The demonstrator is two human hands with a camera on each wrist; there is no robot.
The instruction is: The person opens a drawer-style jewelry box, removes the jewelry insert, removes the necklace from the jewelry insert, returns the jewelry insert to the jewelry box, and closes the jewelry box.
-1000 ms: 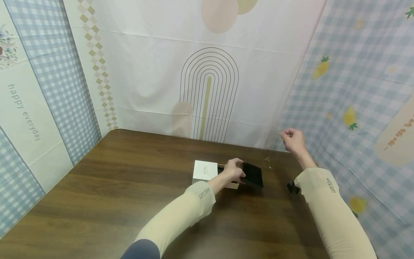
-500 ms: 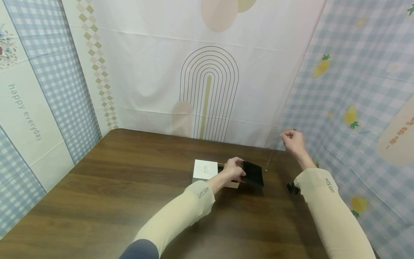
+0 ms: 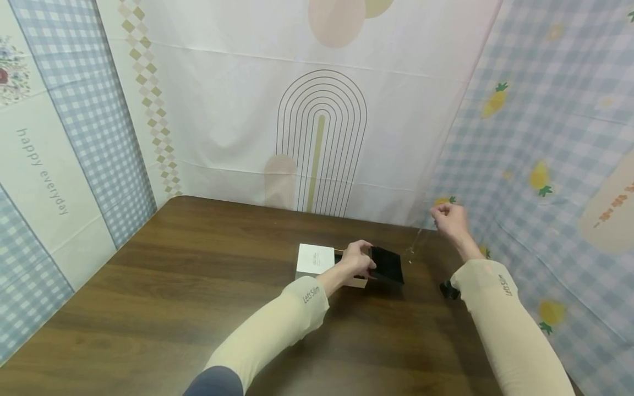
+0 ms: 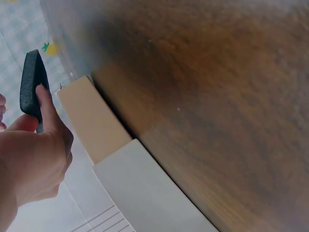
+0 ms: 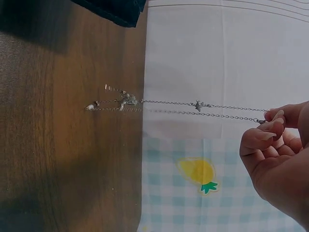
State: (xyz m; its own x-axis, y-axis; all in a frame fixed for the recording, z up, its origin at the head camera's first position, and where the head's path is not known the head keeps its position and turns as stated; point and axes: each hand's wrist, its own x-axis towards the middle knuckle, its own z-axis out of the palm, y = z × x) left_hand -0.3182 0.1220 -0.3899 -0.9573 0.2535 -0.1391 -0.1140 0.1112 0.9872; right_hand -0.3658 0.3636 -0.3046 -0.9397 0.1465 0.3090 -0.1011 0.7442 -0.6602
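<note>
My left hand [image 3: 358, 258] pinches a black pad [image 3: 388, 266] between thumb and fingers. The pad looks like a soft jewelry box insert and is held tilted above the end of a box drawer. That tan drawer [image 4: 99, 121] sticks partly out of a white box sleeve [image 3: 315, 260] on the table; its inside is mostly behind the hand. Higher up on the right, my right hand [image 3: 449, 221] pinches a thin silver chain [image 5: 169, 102] near its clasp. The chain hangs in two strands, with a star charm [image 5: 198, 105] and a larger pendant [image 5: 128, 100] lower down.
The brown wooden table [image 3: 208, 264] reaches a white patterned cloth [image 3: 228, 126] at the back. Blue checked cloth [image 3: 535, 143] with pineapple prints hangs at the right. A small black object [image 3: 448, 289] shows beside the right sleeve.
The hanging chain has swung and its lower end sits slightly lower. My right hand has sunk a little; the left hand and the pad have stayed almost still.
</note>
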